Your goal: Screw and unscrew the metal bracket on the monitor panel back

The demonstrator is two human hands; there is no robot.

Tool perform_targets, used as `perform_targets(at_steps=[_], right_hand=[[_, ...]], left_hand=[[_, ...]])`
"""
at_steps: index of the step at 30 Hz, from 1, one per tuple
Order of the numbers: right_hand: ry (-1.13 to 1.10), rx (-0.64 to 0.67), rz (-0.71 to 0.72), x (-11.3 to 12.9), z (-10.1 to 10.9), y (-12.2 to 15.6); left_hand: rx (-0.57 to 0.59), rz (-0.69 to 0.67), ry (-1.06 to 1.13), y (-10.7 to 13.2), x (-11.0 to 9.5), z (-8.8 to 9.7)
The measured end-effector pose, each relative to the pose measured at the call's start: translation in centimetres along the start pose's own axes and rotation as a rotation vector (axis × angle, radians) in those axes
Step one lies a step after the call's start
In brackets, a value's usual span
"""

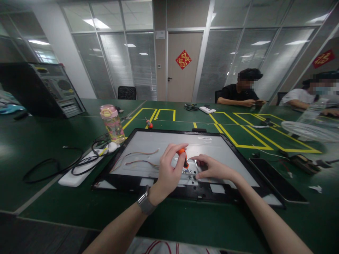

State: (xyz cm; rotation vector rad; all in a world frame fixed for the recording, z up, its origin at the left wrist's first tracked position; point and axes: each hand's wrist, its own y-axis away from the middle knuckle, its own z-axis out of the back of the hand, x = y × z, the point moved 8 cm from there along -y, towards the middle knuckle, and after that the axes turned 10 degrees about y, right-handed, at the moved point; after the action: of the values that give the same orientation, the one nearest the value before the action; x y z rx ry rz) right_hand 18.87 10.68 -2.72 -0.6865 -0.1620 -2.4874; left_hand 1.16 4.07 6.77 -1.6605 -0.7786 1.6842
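A monitor panel (148, 141) lies face down on the green table, its grey metal back inside a black frame. My left hand (169, 169) is closed round an orange-handled screwdriver (182, 155), held upright with its tip on a metal bracket (189, 173) near the panel's lower middle. My right hand (212, 167) rests on that bracket, fingers pressed down beside the screwdriver tip. Thin coloured wires (140, 158) run across the panel to the left of my hands. A watch sits on my left wrist.
A pink-capped bottle (112, 123), a white power strip (79, 169) with black cables, a second small screwdriver (149, 123), a black PC case (45, 88), a white fan (309, 130) and a dark phone-like slab (275, 180) lie around. Two people sit at the far right.
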Motion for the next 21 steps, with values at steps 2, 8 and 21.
perform_targets(at_steps=[2,8,21], right_hand=[[0.006,-0.006,0.002,-0.19,-0.07,-0.02],[0.014,-0.005,0.002,-0.42,-0.17,0.00],[0.017,0.004,-0.013,0.09,0.10,0.21]], left_hand=[[-0.034,-0.012,-0.047,0.08,-0.10,0.20],[-0.038,0.030,-0.002,0.25,0.25,0.41],[-0.012,0.037,0.032,0.29,0.05,0.27]])
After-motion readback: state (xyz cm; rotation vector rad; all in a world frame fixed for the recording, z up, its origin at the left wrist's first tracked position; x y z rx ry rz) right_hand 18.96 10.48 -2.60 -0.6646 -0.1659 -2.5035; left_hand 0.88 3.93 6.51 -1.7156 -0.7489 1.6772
